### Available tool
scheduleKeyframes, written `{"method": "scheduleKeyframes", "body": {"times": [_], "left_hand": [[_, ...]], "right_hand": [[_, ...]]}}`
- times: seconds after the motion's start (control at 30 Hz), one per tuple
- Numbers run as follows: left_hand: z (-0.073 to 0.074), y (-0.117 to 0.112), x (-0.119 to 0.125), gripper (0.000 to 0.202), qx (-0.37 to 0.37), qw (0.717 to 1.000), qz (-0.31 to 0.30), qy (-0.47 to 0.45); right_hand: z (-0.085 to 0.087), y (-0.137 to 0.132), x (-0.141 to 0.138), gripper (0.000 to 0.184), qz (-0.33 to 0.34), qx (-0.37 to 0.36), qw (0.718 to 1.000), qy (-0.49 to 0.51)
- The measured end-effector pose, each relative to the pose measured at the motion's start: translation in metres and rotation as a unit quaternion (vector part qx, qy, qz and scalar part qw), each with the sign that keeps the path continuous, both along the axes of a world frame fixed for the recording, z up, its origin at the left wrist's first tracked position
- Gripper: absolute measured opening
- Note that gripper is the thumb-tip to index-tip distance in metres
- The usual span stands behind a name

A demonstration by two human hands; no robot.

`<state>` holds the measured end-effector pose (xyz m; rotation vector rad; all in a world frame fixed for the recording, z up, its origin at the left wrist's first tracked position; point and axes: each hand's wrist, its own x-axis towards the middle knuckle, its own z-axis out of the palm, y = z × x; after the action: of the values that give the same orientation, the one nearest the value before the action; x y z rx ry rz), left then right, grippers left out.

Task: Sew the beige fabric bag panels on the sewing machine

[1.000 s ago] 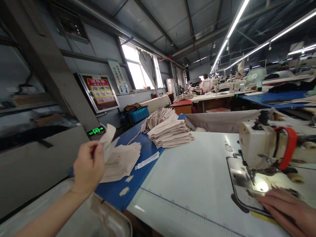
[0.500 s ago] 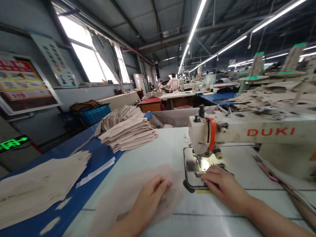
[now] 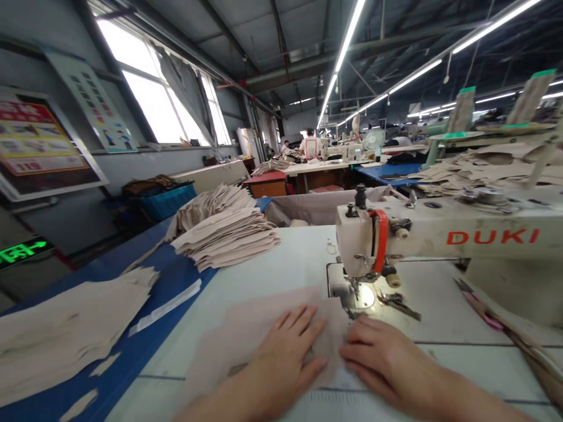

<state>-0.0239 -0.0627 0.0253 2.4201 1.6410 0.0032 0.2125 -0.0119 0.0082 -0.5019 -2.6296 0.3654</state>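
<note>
A pale, pinkish-beige fabric piece (image 3: pixel 240 325) lies on the white machine table in front of the sewing machine (image 3: pixel 363 240). My left hand (image 3: pixel 290 349) rests flat on it with the fingers spread. At the fabric's right edge, my right hand (image 3: pixel 380 357) has its fingers pressed together and closed on that edge; the fingertips are partly hidden. Just beyond the fabric are the lit needle plate (image 3: pixel 365 297) and presser foot. A small pair of metal snips (image 3: pixel 399 305) lies to the right of the plate.
Stacked beige fabric pieces (image 3: pixel 231 234) stand at the back left, and more cut pieces (image 3: pixel 65 328) lie on the blue table. Scissors with pink on the handle (image 3: pixel 488 313) lie on the right. A person (image 3: pixel 311 146) sits at a distant machine.
The fabric piece has slid right, toward the needle plate. My left hand has flattened and spread its fingers on it. My right hand has drawn back from the plate, uncovering the snips.
</note>
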Motion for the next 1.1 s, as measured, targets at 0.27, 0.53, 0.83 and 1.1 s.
{"method": "scheduleKeyframes", "body": {"times": [0.27,0.53,0.83,1.1], "left_hand": [[0.003,-0.003,-0.046,0.042,0.148,0.983,0.054,-0.089],[0.024,-0.005,-0.226,0.054,0.236,0.911,0.333,-0.047],[0.014,-0.002,-0.235,0.045,0.22,0.901,0.369,-0.054],[0.02,-0.002,-0.233,0.038,0.228,0.884,0.404,-0.063]], "right_hand": [[-0.003,0.005,0.004,0.022,0.015,0.031,0.999,0.027],[-0.013,0.013,0.007,0.02,0.004,0.075,0.995,0.065],[-0.003,0.013,0.006,0.026,-0.004,0.117,0.989,0.085],[-0.01,0.016,0.008,0.024,-0.007,0.145,0.986,0.083]]}}
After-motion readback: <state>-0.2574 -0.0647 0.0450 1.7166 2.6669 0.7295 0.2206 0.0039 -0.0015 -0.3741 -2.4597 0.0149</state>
